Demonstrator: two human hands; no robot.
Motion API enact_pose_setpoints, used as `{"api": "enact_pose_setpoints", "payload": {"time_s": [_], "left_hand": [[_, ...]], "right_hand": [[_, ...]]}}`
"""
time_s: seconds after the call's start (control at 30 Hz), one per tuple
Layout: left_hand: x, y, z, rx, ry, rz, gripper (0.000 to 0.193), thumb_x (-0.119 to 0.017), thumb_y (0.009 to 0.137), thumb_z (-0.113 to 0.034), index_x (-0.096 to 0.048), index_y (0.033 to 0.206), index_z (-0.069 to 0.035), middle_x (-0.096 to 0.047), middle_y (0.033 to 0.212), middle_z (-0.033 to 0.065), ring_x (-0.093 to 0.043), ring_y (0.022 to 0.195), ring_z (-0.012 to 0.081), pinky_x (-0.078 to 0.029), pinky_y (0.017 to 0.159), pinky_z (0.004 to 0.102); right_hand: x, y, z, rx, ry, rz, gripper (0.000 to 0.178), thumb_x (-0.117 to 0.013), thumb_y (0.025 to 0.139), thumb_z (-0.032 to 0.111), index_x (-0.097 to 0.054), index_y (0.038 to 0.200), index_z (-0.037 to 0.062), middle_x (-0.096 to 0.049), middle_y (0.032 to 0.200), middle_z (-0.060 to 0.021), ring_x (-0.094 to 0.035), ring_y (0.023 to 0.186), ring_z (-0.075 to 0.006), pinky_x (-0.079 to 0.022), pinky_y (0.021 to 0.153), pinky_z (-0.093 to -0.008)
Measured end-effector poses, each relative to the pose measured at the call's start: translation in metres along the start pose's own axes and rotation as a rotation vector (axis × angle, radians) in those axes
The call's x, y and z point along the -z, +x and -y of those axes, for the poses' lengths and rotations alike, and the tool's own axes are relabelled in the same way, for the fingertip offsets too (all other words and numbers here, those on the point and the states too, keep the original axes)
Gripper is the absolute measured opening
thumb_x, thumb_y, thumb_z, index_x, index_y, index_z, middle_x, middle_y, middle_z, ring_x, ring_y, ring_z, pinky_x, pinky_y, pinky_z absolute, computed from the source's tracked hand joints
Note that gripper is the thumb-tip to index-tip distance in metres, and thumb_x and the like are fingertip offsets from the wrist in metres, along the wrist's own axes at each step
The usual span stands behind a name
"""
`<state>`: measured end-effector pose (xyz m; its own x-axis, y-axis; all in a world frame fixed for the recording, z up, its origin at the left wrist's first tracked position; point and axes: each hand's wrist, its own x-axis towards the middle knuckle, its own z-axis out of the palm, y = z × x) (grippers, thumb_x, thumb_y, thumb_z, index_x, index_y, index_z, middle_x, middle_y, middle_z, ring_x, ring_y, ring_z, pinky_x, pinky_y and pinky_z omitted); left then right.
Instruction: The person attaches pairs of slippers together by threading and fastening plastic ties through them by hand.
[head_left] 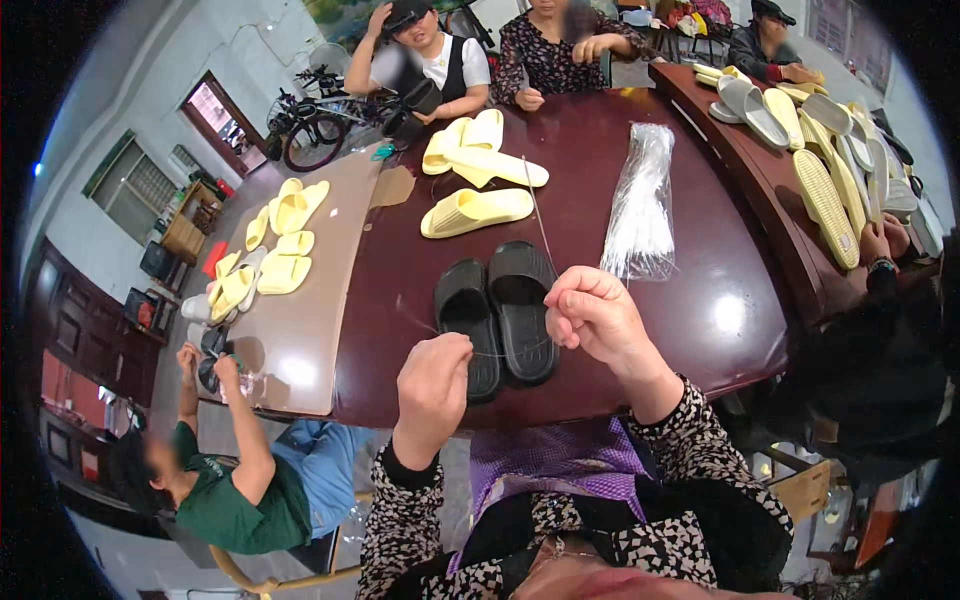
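Ok so the thing I'd worry about here is that skinny clear strand. The left hand and right hand are well apart, fingers of each bunched tight, and both look pinched on it. Can't see the left fingertips properly, so take that side as my best read. It sags in a shallow curve between them, over the black slides: left slide, right slide, side by side in front of the person. Can't tell whether it runs through the straps or just passes above, or even whether it's all one piece.

Slipping is my top bet: something that thin and smooth could slide out of a pinch if one hand tugs harder. Also, a long piece sticks up from the right hand toward the far side, so a careless turn of the wrist could snag it, maybe on the yellow slide beyond the black pair.

Other one: the black pair sits near the table's near edge, left slide closest. If the strand does go through them, an uneven pull toward the body could skew the pair or drag one off.

The bag of white strips is off to the right, clear of both hands, so I doubt it'd get knocked.
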<state>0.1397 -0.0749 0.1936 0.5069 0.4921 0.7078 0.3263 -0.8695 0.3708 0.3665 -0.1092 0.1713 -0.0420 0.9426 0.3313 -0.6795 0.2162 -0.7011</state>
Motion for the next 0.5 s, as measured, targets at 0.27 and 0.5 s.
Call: {"api": "enact_pose_setpoints", "payload": {"time_s": [0.27,0.5], "left_hand": [[-0.019,-0.051,0.006,-0.015,-0.08,0.188,0.01,-0.06,0.076,0.002,-0.059,0.085,0.0,-0.061,0.088,0.0154,-0.06,0.082,0.0321,-0.049,0.072,0.0376],[-0.032,-0.074,0.019,0.08,-0.172,0.307,0.007,-0.062,0.075,0.0,-0.058,0.082,0.0,-0.06,0.086,0.0139,-0.059,0.082,0.0311,-0.048,0.072,0.0372]], "right_hand": [[0.047,-0.036,-0.059,-0.321,-0.106,-0.251,0.016,-0.059,0.088,0.015,-0.06,0.089,-0.0014,-0.058,0.062,-0.0065,-0.054,0.051,-0.0123,-0.043,0.048,-0.0241],[0.052,-0.051,-0.067,-0.585,-0.498,-0.354,0.015,-0.058,0.086,0.013,-0.06,0.087,-0.0013,-0.063,0.066,-0.0098,-0.057,0.052,-0.0134,-0.045,0.047,-0.0238]]}}
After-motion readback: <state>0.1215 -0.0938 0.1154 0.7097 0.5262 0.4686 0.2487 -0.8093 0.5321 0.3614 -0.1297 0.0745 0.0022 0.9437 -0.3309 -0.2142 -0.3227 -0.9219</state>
